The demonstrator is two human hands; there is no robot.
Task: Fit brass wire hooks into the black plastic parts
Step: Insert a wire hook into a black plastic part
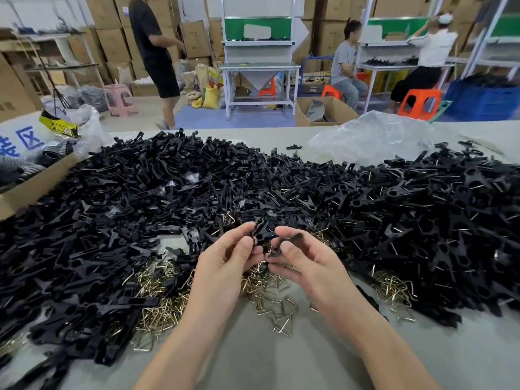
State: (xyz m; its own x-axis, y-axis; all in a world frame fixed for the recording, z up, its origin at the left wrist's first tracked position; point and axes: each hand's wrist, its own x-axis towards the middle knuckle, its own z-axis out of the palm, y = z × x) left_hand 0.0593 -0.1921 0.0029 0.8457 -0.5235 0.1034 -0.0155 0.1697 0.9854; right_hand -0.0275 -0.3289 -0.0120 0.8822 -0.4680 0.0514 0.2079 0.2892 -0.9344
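My left hand [225,263] pinches a black plastic part [259,230] between thumb and fingers, held above the table's middle. My right hand [301,261] grips a second black plastic part [284,243] close beside it; the two parts almost touch. Loose brass wire hooks [270,299] lie scattered on the cloth just below both hands. A wide heap of black plastic parts [168,192] covers the table behind and to the left. On the right, another heap of black parts [436,220] shows brass wires sticking out of them.
A cardboard box [33,187] stands at the left edge. A crumpled clear plastic bag [374,136] lies at the back right. More brass hooks [394,288] lie at the right. Beyond the table, people work at benches among stacked cartons.
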